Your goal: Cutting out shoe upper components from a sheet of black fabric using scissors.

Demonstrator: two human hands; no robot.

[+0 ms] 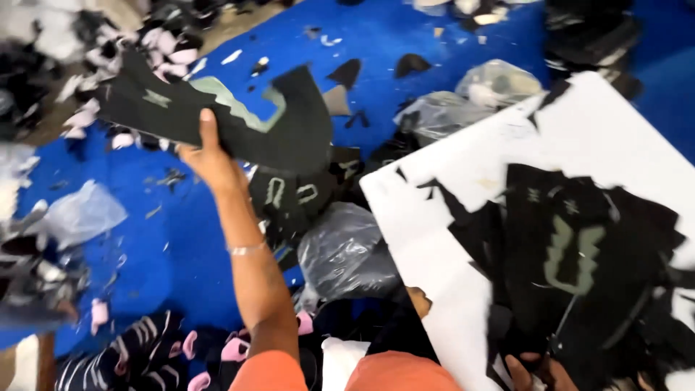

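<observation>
Nearest the camera are the person's orange sleeves (pixel 391 371) at the bottom edge, with striped black, white and pink pieces (pixel 145 347) heaped just left of them.

The left hand (pixel 210 156) is raised over the blue sheet (pixel 181 239), fingers closed on a black cutout (pixel 217 112) with a pale green outline; the thumb lies across its face. The cutout's long axis runs nearly level, from the upper left toward the middle of the sheet, and it hangs clear of the sheet rather than resting on it. A thin bangle (pixel 246 249) circles that wrist.

The right hand (pixel 539 373) shows only in part at the bottom edge, touching the near end of a black stack (pixel 579 268) on the white board (pixel 449 217); whether it grips the stack I cannot tell. The stack lies to the right of the held cutout, well apart, its long axis running away from the person. The right hand is much the nearer to it.

Between the two lie more black cutouts (pixel 297 199) and a grey plastic bag (pixel 344 250) beside the board's left edge. Other clear bags (pixel 499 83) sit past the board's far corner, and another (pixel 87 213) lies at the sheet's left edge. Scraps (pixel 347 72) litter the far part of the sheet.
</observation>
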